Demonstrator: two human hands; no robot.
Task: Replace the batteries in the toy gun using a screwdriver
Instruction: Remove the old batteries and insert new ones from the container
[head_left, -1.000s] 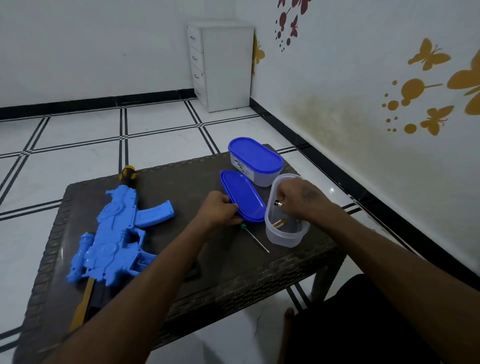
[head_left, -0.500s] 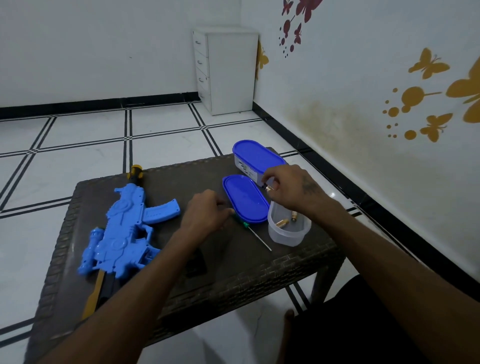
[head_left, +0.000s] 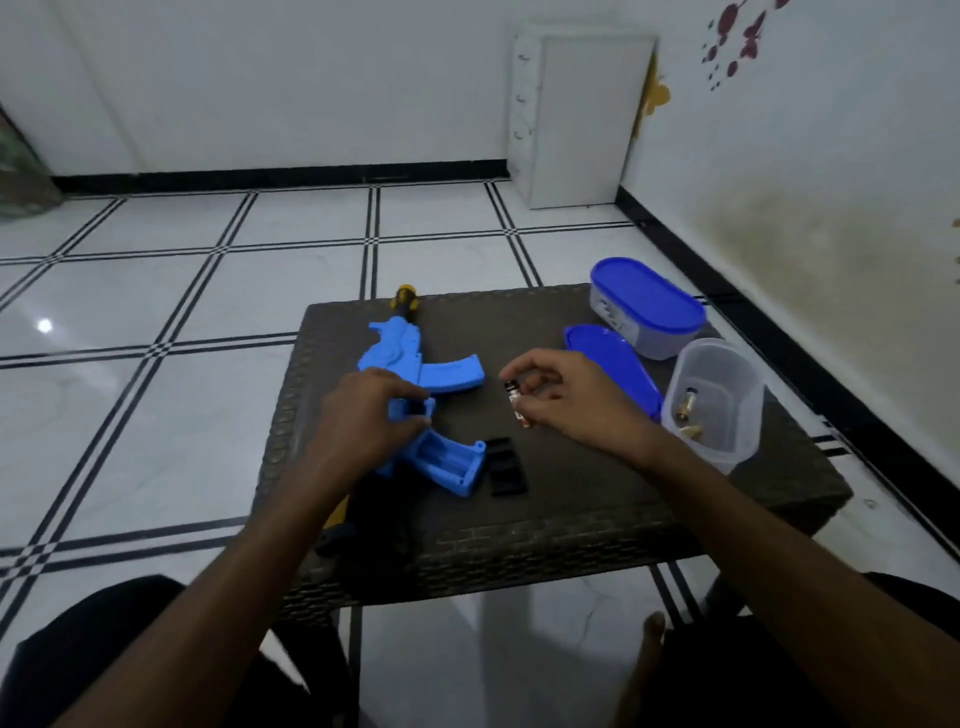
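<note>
Holding a battery (head_left: 516, 405) pinched in the right hand (head_left: 571, 400) just beside the toy gun (head_left: 415, 410) — left hand (head_left: 363, 415) curling round its body, steadying. Cover (head_left: 505, 466) lying off beside the open compartment (head_left: 447, 460) — loading and screwing shut apparently remaining.

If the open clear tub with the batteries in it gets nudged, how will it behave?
The clear tub looks thin plastic and holds only a few batteries, so it is probably light and slides easily on the table. It stands tall and narrow, so a high push might tip it.
</note>
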